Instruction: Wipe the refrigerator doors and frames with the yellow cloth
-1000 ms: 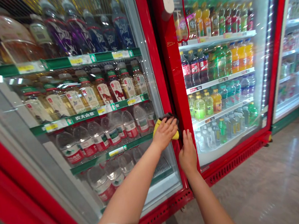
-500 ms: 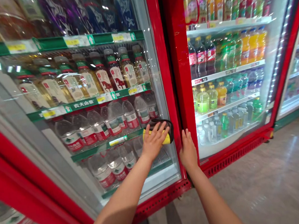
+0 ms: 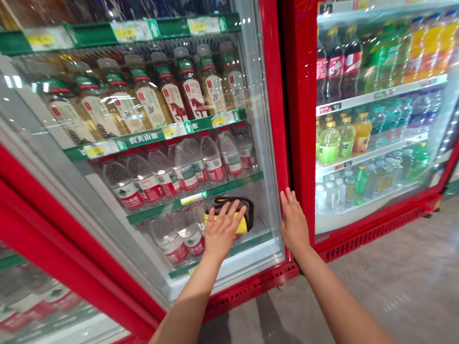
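Observation:
My left hand (image 3: 222,234) lies flat with its fingers spread over a folded yellow cloth (image 3: 241,226) with a dark border. It presses the cloth to the glass door (image 3: 263,152) of a red-framed drinks fridge, low down and right of the middle. Part of the cloth is hidden under the fingers. My right hand (image 3: 294,222) rests on the red door frame (image 3: 278,106) at the right edge of the glass, fingers stretched out and holding nothing.
Behind the glass, water bottles (image 3: 168,181) and tea bottles (image 3: 150,101) stand on green-edged shelves. A second red fridge (image 3: 306,103) with lit soft drinks is on the right. Another red-framed door (image 3: 56,239) slants across the left. Below lies a shiny floor (image 3: 389,286).
My left hand and the cloth have moved left and down across the glass, away from the right frame. My right hand stays at the frame. The view has shifted a little.

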A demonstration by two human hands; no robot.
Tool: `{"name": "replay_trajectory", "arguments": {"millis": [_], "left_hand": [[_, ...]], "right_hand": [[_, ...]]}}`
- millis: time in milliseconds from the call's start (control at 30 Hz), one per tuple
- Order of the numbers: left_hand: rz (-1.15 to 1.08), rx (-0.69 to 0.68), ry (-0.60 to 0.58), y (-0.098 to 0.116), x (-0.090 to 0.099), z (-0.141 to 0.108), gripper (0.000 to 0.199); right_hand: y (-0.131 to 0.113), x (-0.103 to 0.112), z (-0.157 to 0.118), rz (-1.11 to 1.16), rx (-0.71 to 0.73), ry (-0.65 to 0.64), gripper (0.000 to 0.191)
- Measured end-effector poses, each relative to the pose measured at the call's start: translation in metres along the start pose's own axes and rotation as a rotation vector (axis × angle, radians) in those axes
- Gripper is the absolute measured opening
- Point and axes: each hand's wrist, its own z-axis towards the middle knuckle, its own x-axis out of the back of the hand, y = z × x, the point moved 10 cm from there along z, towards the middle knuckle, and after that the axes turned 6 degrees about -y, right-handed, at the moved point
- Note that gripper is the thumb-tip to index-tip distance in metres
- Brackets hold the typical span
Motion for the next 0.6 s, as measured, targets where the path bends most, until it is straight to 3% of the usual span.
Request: {"name": "replay_trajectory", "arguments": {"millis": [67,133,200,267,333,433,500,600], "left_hand": [[-0.011,0.079,0.003,0.004,0.003,0.026,0.081],[0.020,0.005,0.038,0.025,0.000,0.041,0.069],[0.051,-0.178,0.089,0.050,-0.006,0.034,0.048],[0.068,-0.318,0.110,0.058,-0.013,0.005,0.036],[0.077,-0.330,0.065,0.043,-0.017,-0.031,0.040],[0.081,-0.216,-0.040,0.003,-0.014,-0.070,0.062],[0.079,-0.086,-0.058,-0.022,-0.003,-0.074,0.073],[0.058,0.101,-0.062,-0.041,0.007,-0.049,0.082]], "right_hand": [[-0.005,-0.002,0.000,-0.005,0.008,0.009,0.088],[-0.016,-0.009,-0.003,-0.024,0.049,-0.007,0.086],[-0.031,-0.019,-0.008,-0.048,0.106,-0.045,0.083],[-0.047,-0.028,-0.014,-0.064,0.166,-0.097,0.082],[-0.059,-0.035,-0.019,-0.068,0.217,-0.146,0.084],[-0.070,-0.039,-0.022,-0.063,0.257,-0.178,0.091],[-0.074,-0.038,-0.021,-0.058,0.257,-0.171,0.093],[-0.081,-0.039,-0.019,-0.049,0.257,-0.140,0.091]]}}
